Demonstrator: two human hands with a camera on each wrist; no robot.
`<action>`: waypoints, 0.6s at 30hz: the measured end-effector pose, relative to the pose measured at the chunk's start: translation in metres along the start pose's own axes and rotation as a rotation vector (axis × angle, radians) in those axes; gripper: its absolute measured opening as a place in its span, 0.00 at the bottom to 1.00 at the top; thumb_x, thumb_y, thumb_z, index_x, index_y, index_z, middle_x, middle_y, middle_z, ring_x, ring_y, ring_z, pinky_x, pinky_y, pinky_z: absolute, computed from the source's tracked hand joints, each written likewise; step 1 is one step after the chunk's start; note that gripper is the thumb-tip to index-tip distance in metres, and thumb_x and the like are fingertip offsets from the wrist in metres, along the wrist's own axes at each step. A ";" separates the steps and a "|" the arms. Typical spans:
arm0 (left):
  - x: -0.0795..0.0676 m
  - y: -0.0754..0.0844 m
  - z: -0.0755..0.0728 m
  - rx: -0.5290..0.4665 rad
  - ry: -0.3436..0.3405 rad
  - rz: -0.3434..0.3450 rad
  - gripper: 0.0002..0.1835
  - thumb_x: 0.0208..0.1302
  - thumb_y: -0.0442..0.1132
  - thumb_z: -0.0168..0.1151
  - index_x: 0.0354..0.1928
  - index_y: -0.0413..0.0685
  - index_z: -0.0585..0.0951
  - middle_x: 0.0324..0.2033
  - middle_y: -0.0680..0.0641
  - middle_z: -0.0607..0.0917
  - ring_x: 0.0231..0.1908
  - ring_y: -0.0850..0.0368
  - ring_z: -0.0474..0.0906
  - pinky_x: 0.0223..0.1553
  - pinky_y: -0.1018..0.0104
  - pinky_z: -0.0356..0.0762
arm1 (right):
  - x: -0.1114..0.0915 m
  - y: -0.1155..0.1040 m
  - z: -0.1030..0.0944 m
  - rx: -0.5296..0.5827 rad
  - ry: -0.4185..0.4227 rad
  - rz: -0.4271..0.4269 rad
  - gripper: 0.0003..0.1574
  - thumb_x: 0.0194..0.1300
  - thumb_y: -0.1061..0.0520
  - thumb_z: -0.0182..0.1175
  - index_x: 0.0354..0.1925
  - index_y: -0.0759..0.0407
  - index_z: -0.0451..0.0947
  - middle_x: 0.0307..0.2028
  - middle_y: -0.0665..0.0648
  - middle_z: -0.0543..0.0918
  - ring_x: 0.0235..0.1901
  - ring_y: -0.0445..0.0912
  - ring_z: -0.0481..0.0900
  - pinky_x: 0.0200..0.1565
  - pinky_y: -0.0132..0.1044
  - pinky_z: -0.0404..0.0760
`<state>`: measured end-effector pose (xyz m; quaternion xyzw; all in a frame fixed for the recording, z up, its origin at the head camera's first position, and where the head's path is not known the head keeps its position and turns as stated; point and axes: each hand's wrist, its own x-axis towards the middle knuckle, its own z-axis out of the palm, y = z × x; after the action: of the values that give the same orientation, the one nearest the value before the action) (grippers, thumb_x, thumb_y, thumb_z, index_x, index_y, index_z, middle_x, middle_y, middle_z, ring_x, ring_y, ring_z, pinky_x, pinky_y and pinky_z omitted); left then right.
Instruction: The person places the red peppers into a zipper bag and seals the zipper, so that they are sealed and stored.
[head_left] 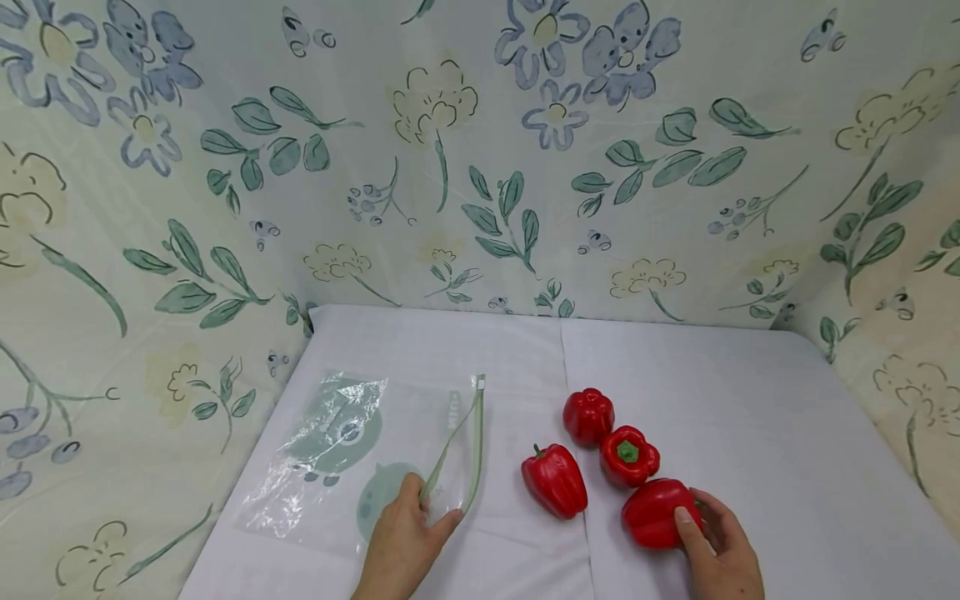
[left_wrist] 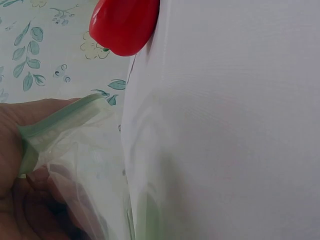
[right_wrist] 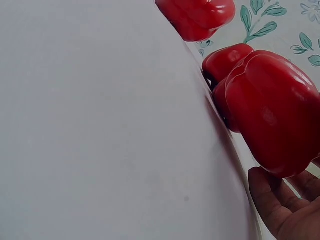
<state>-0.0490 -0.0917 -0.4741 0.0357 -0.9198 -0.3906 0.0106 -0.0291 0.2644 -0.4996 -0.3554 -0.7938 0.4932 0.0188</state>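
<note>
A clear zip bag (head_left: 330,467) printed with green cartoon figures lies flat at the left of the white cloth. My left hand (head_left: 405,533) holds its green-edged mouth near the front end, where the two edges stand apart. In the left wrist view the thumb lies along the green zip strip (left_wrist: 60,117), and the fingers show behind clear plastic. On the right, my right hand (head_left: 723,542) grips a red bell pepper (head_left: 656,515) from its right side, thumb on the near face. In the right wrist view this bell pepper (right_wrist: 272,112) hides part of the fingers.
Between the hands lie three more red bell peppers: one on its side (head_left: 555,481), one behind (head_left: 588,417), and one with its green stem up (head_left: 628,456) close to the held one. A floral curtain (head_left: 480,167) hangs behind and at both sides of the white-covered table (head_left: 787,400).
</note>
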 end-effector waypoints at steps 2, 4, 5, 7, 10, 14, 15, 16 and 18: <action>0.000 0.000 0.000 -0.002 -0.001 -0.001 0.29 0.51 0.48 0.80 0.34 0.49 0.65 0.18 0.53 0.70 0.21 0.60 0.66 0.24 0.68 0.64 | 0.000 -0.001 0.000 -0.003 -0.002 0.003 0.49 0.75 0.31 0.48 0.80 0.54 0.50 0.76 0.69 0.59 0.73 0.70 0.59 0.63 0.64 0.71; 0.000 0.000 0.000 -0.002 0.000 -0.002 0.29 0.51 0.48 0.80 0.34 0.49 0.65 0.18 0.54 0.70 0.21 0.60 0.66 0.24 0.67 0.64 | 0.000 0.000 0.000 -0.010 -0.009 -0.001 0.50 0.74 0.30 0.49 0.80 0.55 0.49 0.76 0.70 0.59 0.73 0.71 0.59 0.63 0.65 0.70; 0.000 0.001 0.000 -0.004 0.000 -0.005 0.29 0.51 0.49 0.80 0.34 0.49 0.65 0.17 0.54 0.70 0.21 0.60 0.66 0.24 0.67 0.64 | 0.000 0.000 0.000 -0.013 -0.012 -0.001 0.51 0.74 0.30 0.49 0.80 0.55 0.49 0.76 0.70 0.59 0.73 0.71 0.59 0.63 0.65 0.70; 0.000 0.001 0.000 -0.002 -0.002 -0.007 0.29 0.51 0.49 0.80 0.34 0.49 0.65 0.18 0.54 0.70 0.21 0.59 0.66 0.24 0.67 0.65 | -0.001 0.001 0.000 -0.023 -0.020 -0.003 0.52 0.74 0.30 0.50 0.80 0.55 0.49 0.76 0.71 0.59 0.72 0.71 0.59 0.63 0.65 0.69; 0.000 0.001 0.001 -0.001 -0.003 -0.010 0.29 0.51 0.48 0.80 0.34 0.49 0.65 0.18 0.53 0.70 0.21 0.59 0.66 0.24 0.67 0.65 | -0.001 0.001 0.000 -0.034 -0.035 -0.002 0.52 0.73 0.30 0.51 0.80 0.56 0.49 0.76 0.71 0.59 0.72 0.72 0.59 0.64 0.65 0.69; -0.001 0.001 0.001 -0.001 -0.005 -0.009 0.29 0.51 0.49 0.80 0.34 0.49 0.65 0.18 0.53 0.71 0.21 0.59 0.66 0.24 0.66 0.65 | -0.003 -0.001 0.001 -0.050 -0.050 -0.001 0.52 0.74 0.31 0.52 0.80 0.56 0.49 0.75 0.71 0.59 0.71 0.71 0.60 0.64 0.66 0.68; -0.002 0.002 0.000 -0.002 -0.007 -0.010 0.29 0.51 0.49 0.80 0.34 0.49 0.65 0.18 0.53 0.71 0.21 0.59 0.66 0.24 0.66 0.65 | -0.003 -0.001 0.002 -0.056 -0.054 -0.005 0.51 0.74 0.32 0.52 0.80 0.57 0.49 0.75 0.71 0.60 0.71 0.71 0.60 0.64 0.66 0.68; -0.002 0.002 0.000 -0.004 -0.008 -0.011 0.29 0.51 0.49 0.80 0.34 0.49 0.65 0.18 0.53 0.71 0.21 0.59 0.66 0.24 0.66 0.65 | -0.004 -0.001 0.002 -0.061 -0.058 -0.007 0.51 0.74 0.32 0.52 0.80 0.57 0.49 0.75 0.72 0.60 0.71 0.71 0.60 0.64 0.67 0.67; -0.003 0.002 0.000 -0.007 -0.012 -0.014 0.29 0.52 0.49 0.80 0.34 0.49 0.65 0.18 0.53 0.71 0.21 0.59 0.66 0.24 0.66 0.65 | -0.004 -0.002 0.002 -0.070 -0.064 -0.014 0.51 0.74 0.32 0.52 0.80 0.58 0.49 0.74 0.72 0.60 0.70 0.72 0.60 0.65 0.68 0.67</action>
<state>-0.0465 -0.0901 -0.4728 0.0397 -0.9181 -0.3943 0.0025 -0.0274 0.2600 -0.4977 -0.3344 -0.8133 0.4759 -0.0155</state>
